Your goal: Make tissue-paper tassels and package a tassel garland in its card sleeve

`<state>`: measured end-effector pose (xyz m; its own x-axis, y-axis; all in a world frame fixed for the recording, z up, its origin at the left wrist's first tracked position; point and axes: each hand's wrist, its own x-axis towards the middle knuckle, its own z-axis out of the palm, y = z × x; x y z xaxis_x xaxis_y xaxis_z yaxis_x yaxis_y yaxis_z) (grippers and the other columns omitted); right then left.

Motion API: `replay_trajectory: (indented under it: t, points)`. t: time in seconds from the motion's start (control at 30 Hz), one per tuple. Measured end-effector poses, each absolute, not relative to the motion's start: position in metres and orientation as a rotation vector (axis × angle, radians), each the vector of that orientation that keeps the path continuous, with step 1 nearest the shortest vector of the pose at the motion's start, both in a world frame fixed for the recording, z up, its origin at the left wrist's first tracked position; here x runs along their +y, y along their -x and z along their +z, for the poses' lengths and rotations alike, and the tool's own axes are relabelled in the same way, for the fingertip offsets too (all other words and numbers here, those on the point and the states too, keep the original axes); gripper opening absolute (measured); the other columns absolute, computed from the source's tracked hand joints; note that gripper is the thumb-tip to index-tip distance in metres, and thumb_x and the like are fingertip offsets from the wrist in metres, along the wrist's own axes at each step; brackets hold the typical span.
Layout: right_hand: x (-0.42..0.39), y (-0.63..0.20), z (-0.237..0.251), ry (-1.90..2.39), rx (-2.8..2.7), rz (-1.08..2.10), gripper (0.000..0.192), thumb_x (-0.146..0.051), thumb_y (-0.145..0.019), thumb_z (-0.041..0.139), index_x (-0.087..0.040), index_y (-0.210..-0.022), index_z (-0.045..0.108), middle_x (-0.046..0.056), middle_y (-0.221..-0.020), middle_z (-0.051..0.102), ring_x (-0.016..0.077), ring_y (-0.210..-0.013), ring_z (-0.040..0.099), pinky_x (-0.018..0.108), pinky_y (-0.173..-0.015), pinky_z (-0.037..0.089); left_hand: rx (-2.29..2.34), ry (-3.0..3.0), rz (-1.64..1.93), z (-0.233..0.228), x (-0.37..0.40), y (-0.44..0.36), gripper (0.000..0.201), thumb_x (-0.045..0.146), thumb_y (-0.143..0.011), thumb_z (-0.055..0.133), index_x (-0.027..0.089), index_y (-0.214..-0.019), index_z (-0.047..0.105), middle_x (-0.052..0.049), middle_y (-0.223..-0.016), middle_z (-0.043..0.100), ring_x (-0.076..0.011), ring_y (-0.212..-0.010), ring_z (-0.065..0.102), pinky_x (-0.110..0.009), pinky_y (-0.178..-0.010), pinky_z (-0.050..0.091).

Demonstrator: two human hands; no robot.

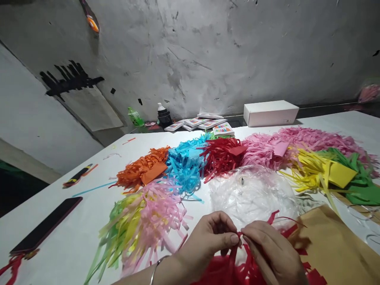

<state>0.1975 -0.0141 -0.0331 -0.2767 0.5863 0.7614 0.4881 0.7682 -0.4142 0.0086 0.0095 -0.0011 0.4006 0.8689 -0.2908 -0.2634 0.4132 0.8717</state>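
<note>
Low in the view, my left hand [208, 241] pinches the top of a red fringed paper tassel [221, 271] between thumb and fingers. My right hand [273, 249] grips the same red paper from the other side, its fingertips almost touching the left ones. Red strips hang down below both hands and stick out to the right. Just beyond the hands lies a clear plastic bag [255, 194]. To the left a pink, yellow and green tassel [142, 225] is spread on the table.
Fringed paper bundles in orange [145, 168], blue [187, 162], red [222, 156], pink [264, 148] and yellow [323, 170] line the white table [83, 229]. Brown paper [335, 245] lies right, a phone [47, 225] and cutter [77, 175] left. A white box [270, 113] stands behind.
</note>
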Motion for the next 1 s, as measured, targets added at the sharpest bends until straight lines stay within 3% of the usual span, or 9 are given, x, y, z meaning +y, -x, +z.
replay_trajectory:
  t: [0.2,0.57,0.73,0.9,1.0]
  points:
    - [-0.017,-0.2,-0.054,1.025,-1.859,0.1,0.024,-0.019,-0.092,0.062,-0.021,-0.116,0.068,0.006,-0.104,0.078,0.0217,-0.094,0.076,0.027,-0.083,0.063,0.869,-0.913,0.929,-0.007,0.015,-0.025,0.038,0.039,-0.061,0.093,0.013,-0.071,0.068,-0.002,-0.062,0.07,-0.0129,-0.057,0.063,-0.024,-0.059,0.05]
    - [-0.016,-0.2,-0.057,0.988,-1.833,0.091,0.029,-0.021,-0.089,0.069,-0.018,-0.118,0.069,0.009,-0.106,0.078,0.0245,-0.094,0.077,0.028,-0.08,0.064,0.954,-1.228,0.925,-0.017,0.015,-0.02,0.021,0.033,-0.075,0.083,0.016,-0.076,0.07,-0.003,-0.072,0.073,-0.0151,-0.066,0.068,-0.024,-0.064,0.053]
    - [-0.02,-0.191,-0.057,1.036,-1.714,0.241,0.022,-0.023,-0.095,0.061,-0.025,-0.116,0.069,0.004,-0.1,0.078,0.0184,-0.085,0.077,0.022,-0.076,0.062,0.981,-1.803,0.979,-0.012,0.013,-0.015,0.003,0.017,-0.084,0.069,0.017,-0.081,0.069,-0.004,-0.073,0.071,-0.0143,-0.066,0.063,-0.023,-0.063,0.05]
    - [-0.019,-0.184,-0.056,1.054,-1.72,0.423,0.021,-0.023,-0.103,0.043,-0.023,-0.103,0.064,0.003,-0.086,0.071,0.0148,-0.076,0.071,0.02,-0.068,0.058,0.94,-2.083,0.979,0.003,0.015,-0.011,0.008,0.014,-0.091,0.058,0.017,-0.085,0.063,-0.006,-0.08,0.067,-0.0152,-0.074,0.06,-0.024,-0.067,0.05]
    - [-0.017,-0.184,-0.06,1.134,-1.735,0.42,0.025,-0.026,-0.106,0.036,-0.025,-0.094,0.058,0.001,-0.079,0.066,0.0143,-0.069,0.068,0.02,-0.064,0.055,0.95,-1.983,0.857,0.006,0.037,-0.013,0.009,0.018,-0.092,0.058,0.016,-0.085,0.062,-0.004,-0.079,0.066,-0.0133,-0.068,0.061,-0.022,-0.06,0.05]
